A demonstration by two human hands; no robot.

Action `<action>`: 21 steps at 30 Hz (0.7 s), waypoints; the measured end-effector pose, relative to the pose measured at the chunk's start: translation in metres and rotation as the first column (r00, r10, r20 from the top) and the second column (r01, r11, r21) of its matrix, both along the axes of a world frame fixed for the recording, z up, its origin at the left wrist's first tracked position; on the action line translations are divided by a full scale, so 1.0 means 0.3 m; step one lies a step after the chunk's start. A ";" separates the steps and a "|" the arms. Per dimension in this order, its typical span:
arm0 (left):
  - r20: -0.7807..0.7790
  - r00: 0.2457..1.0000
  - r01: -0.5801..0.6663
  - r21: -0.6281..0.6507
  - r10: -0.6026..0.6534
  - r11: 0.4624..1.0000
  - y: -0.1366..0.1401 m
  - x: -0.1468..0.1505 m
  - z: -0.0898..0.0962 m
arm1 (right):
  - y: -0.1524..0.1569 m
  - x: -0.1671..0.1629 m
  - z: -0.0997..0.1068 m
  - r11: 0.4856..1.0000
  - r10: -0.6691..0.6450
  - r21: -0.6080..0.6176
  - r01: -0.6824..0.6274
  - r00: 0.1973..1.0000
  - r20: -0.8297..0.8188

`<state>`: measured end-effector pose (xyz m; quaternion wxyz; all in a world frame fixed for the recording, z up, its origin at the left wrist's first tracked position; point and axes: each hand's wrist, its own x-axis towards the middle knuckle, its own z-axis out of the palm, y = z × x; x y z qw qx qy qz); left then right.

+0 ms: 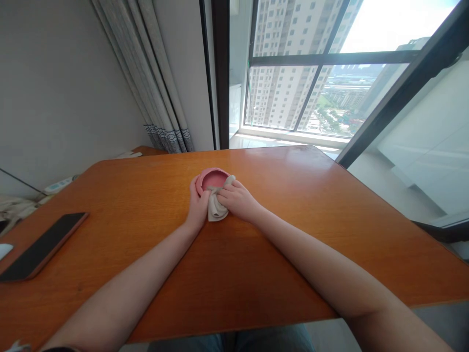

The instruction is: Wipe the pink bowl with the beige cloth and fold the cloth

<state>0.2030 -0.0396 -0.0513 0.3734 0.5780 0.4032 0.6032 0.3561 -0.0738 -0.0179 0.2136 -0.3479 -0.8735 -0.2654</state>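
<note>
A pink bowl (pixel 212 177) is tilted with its hollow side facing me, over the middle of the wooden table. My left hand (pixel 198 203) is closed around the bowl's left side, with the thumb near its front edge. Bunched in my right hand (pixel 237 198) is a pale grey-beige cloth (pixel 217 209), pressed against the bowl's right and near rim. Part of the cloth hangs down between both hands, and one end sticks up above my right fingers. Cloth and fingers hide the bowl's lower front.
The orange-brown table (pixel 293 274) spreads around my arms. At its left lies a long black pad (pixel 46 247) with a brown edge, beside a white object (pixel 5 250) cut off by the frame. A curtain (pixel 157 88) and a large window stand behind.
</note>
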 end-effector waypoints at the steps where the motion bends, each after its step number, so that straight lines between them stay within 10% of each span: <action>1: -0.004 1.000 -0.003 0.011 0.003 1.000 0.005 -0.006 0.003 | 0.003 0.011 0.007 1.000 0.023 0.007 -0.023 1.000 0.011; 21: -0.047 0.999 -0.020 0.024 0.021 1.000 0.025 -0.027 0.006 | 0.012 0.043 0.016 0.999 0.037 -0.007 -0.037 0.999 0.039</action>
